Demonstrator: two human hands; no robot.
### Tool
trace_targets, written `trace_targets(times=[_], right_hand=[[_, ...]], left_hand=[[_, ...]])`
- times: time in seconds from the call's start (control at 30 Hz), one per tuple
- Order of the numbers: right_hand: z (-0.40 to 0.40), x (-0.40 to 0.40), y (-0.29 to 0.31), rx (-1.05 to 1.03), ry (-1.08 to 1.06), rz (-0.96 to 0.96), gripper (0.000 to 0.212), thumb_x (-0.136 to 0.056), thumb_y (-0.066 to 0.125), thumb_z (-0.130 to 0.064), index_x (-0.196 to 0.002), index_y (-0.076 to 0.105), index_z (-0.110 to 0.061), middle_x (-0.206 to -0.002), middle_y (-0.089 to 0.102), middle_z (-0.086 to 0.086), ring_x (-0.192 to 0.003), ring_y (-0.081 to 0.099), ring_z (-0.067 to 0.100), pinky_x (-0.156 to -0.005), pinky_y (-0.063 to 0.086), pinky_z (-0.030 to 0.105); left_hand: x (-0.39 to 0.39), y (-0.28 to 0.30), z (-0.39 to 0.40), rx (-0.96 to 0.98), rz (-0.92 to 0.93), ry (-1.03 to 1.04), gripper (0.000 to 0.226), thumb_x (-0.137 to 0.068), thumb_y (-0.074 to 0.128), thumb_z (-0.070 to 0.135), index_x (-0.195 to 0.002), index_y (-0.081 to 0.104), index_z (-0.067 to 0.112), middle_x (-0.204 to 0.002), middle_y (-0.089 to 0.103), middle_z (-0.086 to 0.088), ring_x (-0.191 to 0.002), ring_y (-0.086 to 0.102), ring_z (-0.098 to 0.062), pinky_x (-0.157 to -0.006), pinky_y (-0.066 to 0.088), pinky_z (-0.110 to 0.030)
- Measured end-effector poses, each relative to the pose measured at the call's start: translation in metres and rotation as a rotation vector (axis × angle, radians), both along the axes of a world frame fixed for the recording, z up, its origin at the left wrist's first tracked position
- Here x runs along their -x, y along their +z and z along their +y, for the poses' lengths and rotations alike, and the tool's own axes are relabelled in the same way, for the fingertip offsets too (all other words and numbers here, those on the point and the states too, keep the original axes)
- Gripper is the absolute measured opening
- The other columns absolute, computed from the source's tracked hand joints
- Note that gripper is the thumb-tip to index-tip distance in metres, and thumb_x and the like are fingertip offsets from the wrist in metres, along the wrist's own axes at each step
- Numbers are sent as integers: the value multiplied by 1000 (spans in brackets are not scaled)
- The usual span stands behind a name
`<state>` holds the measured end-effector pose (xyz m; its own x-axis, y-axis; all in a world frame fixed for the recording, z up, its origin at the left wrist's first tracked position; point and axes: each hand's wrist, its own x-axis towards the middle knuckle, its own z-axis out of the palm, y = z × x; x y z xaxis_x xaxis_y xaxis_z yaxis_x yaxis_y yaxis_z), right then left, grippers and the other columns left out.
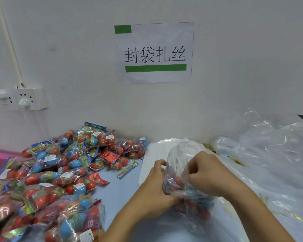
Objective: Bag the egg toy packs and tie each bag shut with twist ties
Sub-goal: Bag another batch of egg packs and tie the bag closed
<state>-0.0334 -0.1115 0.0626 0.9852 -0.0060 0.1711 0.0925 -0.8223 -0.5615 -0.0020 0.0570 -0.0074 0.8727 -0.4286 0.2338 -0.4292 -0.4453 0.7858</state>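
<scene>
While both hands work at one clear, crinkled plastic bag at about five o'clock on the pale blue counter, the left hand has its fingers curled round the bag's left side, pinching the film against the red and blue egg toy packs inside it. The right hand is closed in a fist over the bag's upper part, gripping gathered plastic; the bag's mouth rises loose above the knuckles. The bag lies partly on a flat white stack of plastic bags just behind it.

At nine o'clock, a large loose heap of cellophane-wrapped egg toy packs covers the counter, red and blue eggs under colourful header cards; small white warning labels show on several, too small to read, and one pack at seven o'clock bears "6+". At three o'clock lies a big rumpled sheet of clear plastic film.

At twelve o'clock, a white paper sign on the wall reads "封袋扎丝" between green bars. At ten o'clock sits a white wall socket block with plugs in it.
</scene>
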Motion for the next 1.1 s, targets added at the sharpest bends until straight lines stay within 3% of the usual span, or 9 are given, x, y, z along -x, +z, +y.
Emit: trace_targets(times=[0.13,0.27,0.47,0.57,0.67,0.73,0.8,0.87,1.1], right_hand=[[4,-7,-8,-49,-130,-10,23,-69,47,-4,-70,67,6,-61,53,11,-59,43,20,-51,35,28],[8,-7,-9,-147,-146,21,31,-71,45,4,-44,53,-9,-41,40,-6,-43,34,11,-42,29,19],[2,-1,1,-79,-39,-36,27,-76,56,-7,-51,63,-9,-44,41,-6,-46,32,11,-43,28,16],[-8,12,13,50,-35,-41,31,-71,53,-7,-41,52,-16,-39,40,-4,-46,35,13,-42,29,18],[-18,24,24,196,-26,43,27,-70,49,-4,-65,73,-15,-64,65,4,-65,59,28,-50,39,23],[-21,27,24,273,-2,133,32,-77,51,-2,-90,76,-16,-88,72,2,-71,63,20,-51,40,20],[-20,28,22,328,32,182,30,-81,52,-4,-93,73,-22,-95,70,-2,-69,57,15,-52,40,19],[-19,27,19,333,60,194,23,-85,55,-8,-86,67,-27,-98,68,-5,-77,61,16,-55,42,20],[-15,18,13,277,19,51,25,-76,54,-9,-53,52,-18,-55,48,-2,-58,46,21,-55,41,31]], left_hand=[[0,-1,-2,69,45,-48,73,-71,76,42,-127,30,54,-132,54,8,-110,64,-4,-99,52,-34],[3,-2,-9,108,23,-42,84,-60,87,56,-127,36,56,-131,52,15,-116,58,1,-98,52,-28],[0,-4,-12,123,7,61,81,-61,83,51,-129,39,46,-125,59,9,-112,63,-11,-96,53,-40],[0,-4,-10,59,-6,72,85,-63,78,49,-133,30,50,-126,57,12,-111,62,-8,-97,52,-37],[0,-3,-8,31,21,53,78,-66,75,44,-129,28,55,-130,56,14,-113,60,-4,-101,50,-34],[1,-1,-6,13,22,31,75,-70,74,43,-120,23,67,-134,50,20,-115,55,6,-101,47,-23],[2,0,-4,8,27,16,74,-72,75,42,-112,22,75,-134,46,26,-113,50,16,-98,44,-15],[2,1,-3,18,39,3,76,-70,76,42,-114,23,75,-136,47,23,-115,54,11,-101,47,-19],[-1,-1,-4,77,30,-45,94,-67,86,54,-140,26,53,-139,50,17,-124,55,-2,-107,47,-34]])
